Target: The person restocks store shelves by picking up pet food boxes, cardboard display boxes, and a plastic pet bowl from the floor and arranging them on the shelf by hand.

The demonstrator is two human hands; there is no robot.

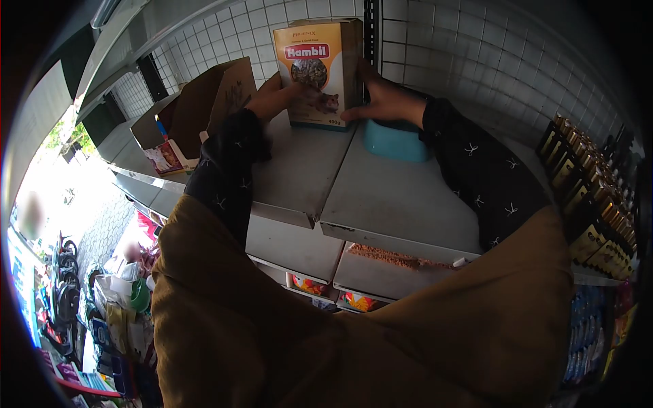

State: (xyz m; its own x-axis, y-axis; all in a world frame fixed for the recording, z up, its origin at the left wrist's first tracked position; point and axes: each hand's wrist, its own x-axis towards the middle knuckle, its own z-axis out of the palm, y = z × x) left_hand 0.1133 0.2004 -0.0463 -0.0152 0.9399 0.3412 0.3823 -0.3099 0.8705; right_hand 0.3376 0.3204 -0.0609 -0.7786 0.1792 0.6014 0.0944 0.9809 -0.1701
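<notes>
An orange and white Hambil pet food box [309, 71] stands upright on the grey shelf [299, 160], close to the wire grid at the back. My left hand [279, 100] grips its left side, with fingers reaching across the lower front. At the right side my right hand [393, 103] is closed around the box, the thumb near its bottom front corner and the other fingers partly hidden along the side. Just below my right wrist sits a teal plastic container [396, 141], partly covered by my sleeve.
An open cardboard carton [221, 92] stands on the left, with a smaller printed box [165, 158] by it. Several black and gold packages [585, 183] line the right. Brown pellets or grains [401, 257] lie on a lower shelf. A bright street with motorbikes [64, 292] shows at far left.
</notes>
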